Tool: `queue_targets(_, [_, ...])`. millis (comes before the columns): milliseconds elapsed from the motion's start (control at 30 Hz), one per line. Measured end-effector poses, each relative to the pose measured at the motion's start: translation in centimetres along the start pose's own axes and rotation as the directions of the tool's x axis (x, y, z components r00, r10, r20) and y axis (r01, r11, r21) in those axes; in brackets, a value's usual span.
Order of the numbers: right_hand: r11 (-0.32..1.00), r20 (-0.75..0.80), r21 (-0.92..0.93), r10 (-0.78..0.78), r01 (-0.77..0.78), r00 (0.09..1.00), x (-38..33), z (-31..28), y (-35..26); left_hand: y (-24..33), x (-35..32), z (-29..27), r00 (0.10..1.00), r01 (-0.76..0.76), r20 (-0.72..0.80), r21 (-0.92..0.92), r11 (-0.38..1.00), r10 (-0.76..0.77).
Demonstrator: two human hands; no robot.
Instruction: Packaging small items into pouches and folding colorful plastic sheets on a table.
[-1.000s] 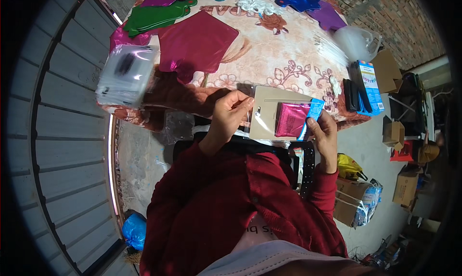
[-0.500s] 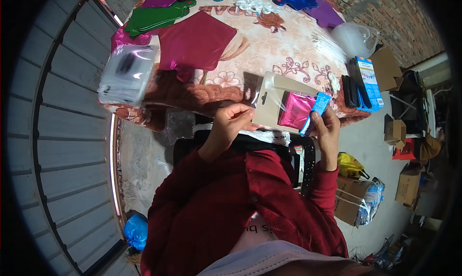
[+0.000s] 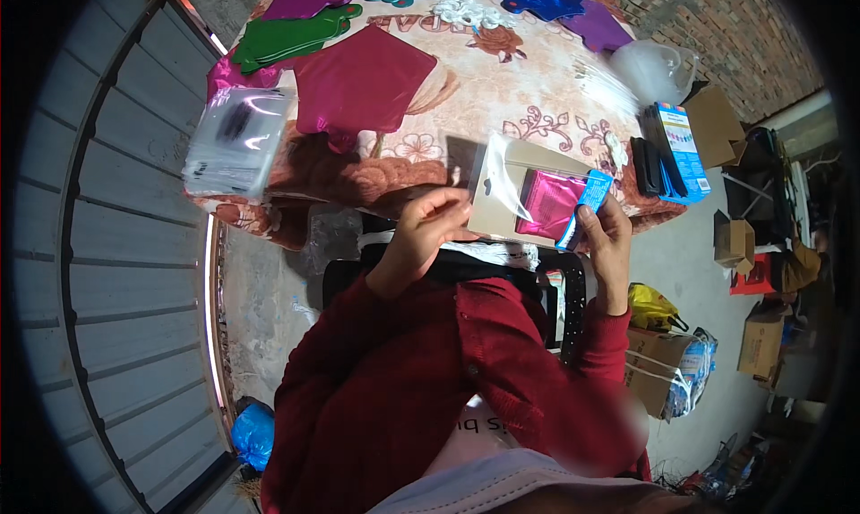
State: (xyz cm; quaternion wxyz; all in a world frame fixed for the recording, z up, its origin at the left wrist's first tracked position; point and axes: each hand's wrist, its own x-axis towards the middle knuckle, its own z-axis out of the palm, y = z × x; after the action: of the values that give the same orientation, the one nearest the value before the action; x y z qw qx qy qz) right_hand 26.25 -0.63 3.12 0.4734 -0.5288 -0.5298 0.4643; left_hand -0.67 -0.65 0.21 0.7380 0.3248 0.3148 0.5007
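The person's two hands were near the front edge of the table (image 3: 573,93), over the lap. The right hand (image 3: 609,238) was pinching the blue strip (image 3: 588,207) at the right end of a flat tan card (image 3: 498,190), with the thumb on top. The left hand (image 3: 423,236) was at the card's left side. Its fingers were bent and its thumb was close to them, right by the edge of the clear plastic (image 3: 494,155) that shone over the card. I cannot tell if it was pinching that edge. A small folded pink packet (image 3: 550,202) lay on the card, just beside the blue strip. The card was held up in the air and a bit tilted.

On the table, a big pink shiny sheet (image 3: 363,79) lay past the left hand. A pile of clear bags (image 3: 237,142) lay at the left edge. Green sheets (image 3: 291,39) lay behind it. Curly white string (image 3: 470,12) lay far back, near some dark blue sheets (image 3: 542,1). On the right were thin white sticks (image 3: 605,86), a puffy clear bag (image 3: 654,70), black packs (image 3: 643,166) and blue printed cards (image 3: 683,155). A yellow bag (image 3: 652,306) sat on the right, below the table.
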Motion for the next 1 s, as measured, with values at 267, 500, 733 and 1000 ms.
queue_targets(267, [0.995,0.042,-0.029,-0.092,0.093,0.995,-0.2,1.0,-0.5,0.0,1.2,-2.1,0.990,0.056,0.130,-0.065,0.996,-0.047])
queue_targets(500, [0.996,0.096,0.058,-0.079,0.074,0.992,0.3,0.8,-0.1,-0.1,0.8,-2.1,0.927,0.254,0.357,-0.369,0.894,-0.116])
queue_targets(733, [0.967,0.067,0.256,-0.034,0.016,0.997,1.1,1.9,1.2,-0.6,1.0,0.7,0.965,0.106,0.251,-0.640,0.761,0.077])
queue_targets(1000, [0.979,-0.035,0.206,0.005,0.002,0.999,1.2,6.5,2.4,-3.8,2.8,4.7,0.966,-0.145,-0.251,-0.302,0.942,0.068])
